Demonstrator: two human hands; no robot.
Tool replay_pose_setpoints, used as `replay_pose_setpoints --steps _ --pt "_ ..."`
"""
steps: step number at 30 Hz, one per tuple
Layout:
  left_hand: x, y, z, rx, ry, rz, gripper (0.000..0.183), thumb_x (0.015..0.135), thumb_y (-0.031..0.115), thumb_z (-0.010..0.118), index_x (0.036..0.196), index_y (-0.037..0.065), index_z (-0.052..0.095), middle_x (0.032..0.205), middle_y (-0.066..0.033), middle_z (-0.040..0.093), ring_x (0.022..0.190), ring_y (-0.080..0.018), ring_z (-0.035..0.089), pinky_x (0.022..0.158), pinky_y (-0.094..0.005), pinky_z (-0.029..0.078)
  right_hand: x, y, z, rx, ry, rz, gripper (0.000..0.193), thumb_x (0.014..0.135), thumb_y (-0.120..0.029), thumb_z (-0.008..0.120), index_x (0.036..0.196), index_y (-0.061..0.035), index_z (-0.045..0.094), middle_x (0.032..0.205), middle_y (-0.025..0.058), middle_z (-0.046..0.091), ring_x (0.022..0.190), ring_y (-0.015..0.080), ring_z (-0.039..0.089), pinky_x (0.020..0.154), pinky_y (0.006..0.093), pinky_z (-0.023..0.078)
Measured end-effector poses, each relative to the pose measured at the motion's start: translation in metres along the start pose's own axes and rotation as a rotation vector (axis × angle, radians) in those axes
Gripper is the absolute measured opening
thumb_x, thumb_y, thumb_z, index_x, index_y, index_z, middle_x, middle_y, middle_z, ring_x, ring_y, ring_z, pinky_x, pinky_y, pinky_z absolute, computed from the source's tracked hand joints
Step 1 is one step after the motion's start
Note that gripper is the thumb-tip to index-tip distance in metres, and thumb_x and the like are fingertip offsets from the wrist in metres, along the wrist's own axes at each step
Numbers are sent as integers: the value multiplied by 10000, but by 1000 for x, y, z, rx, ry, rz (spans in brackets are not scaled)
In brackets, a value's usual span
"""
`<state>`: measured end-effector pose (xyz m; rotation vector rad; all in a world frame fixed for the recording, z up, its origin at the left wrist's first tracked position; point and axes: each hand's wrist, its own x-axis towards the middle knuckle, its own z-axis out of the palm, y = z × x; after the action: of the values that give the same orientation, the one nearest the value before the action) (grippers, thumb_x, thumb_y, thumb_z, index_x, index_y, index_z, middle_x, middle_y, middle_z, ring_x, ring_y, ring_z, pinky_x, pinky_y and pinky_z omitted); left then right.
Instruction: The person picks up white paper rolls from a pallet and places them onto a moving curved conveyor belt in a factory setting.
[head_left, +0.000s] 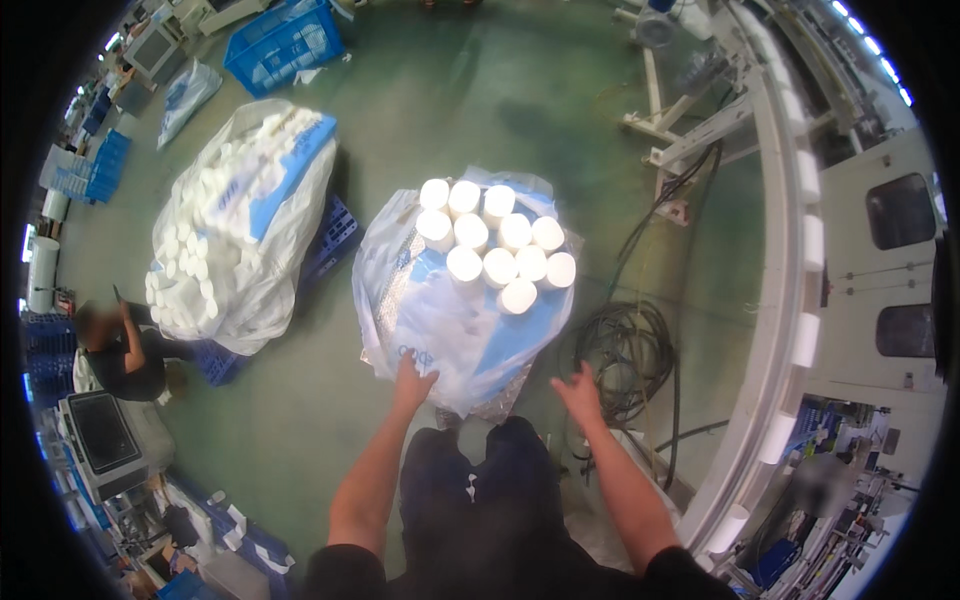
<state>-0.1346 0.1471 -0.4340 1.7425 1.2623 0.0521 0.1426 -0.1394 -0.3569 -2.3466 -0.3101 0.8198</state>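
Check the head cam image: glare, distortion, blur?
Head view: white cylinders near centre blown out, little surface detail; ceiling lights at upper right glare too. Head view: fisheye bows the rail, corners go black. Head view: left hand and right hand readable; machinery at lower right partly smeared.

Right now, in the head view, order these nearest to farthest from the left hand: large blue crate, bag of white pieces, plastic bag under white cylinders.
1. Plastic bag under white cylinders, by the left hand
2. Bag of white pieces, on the left
3. Large blue crate, farther off, upper left
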Motion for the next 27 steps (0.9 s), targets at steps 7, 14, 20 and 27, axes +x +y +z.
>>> replay_pose_setpoints --steps 7,14,20,27 --pt "145 122 43 192 212 217 1050 672 249 893 1498 9 289 1409 -282 399 1182 -419 540 983 -455 498 160 -104 102 -47 -50 105 1238 699 -463 861 1547 50 120 1480 320 348 1242 469 516 997 483 476" --pt "232 154 113 277 119 107 1203 623 316 926 1526 22 186 1523 -330 239 1321 -540 390 1059 -545 424 207 -68 170 1 252 -26 1137 649 -243 895 1501 5 184 1355 285 418 1236 445 474 1007 502 473" --pt "209 135 109 121 237 144 1055 640 242 884 1464 -40 288 1430 -272 390 1314 -437 411 1102 -492 375 190 -56 131 80 43 -56 1104 637 -217 868 1486 26 205 1356 288 418 1223 455 484 1012 490 468" --pt "49 65 55 -488 127 -161 882 709 86 863 1389 -13 311 1301 -192 493 1181 -302 559 982 -412 517 77 -61 37 677 -277 141 953 713 -132 813 1463 34 249 1410 225 440 1263 346 514 1053 463 462"
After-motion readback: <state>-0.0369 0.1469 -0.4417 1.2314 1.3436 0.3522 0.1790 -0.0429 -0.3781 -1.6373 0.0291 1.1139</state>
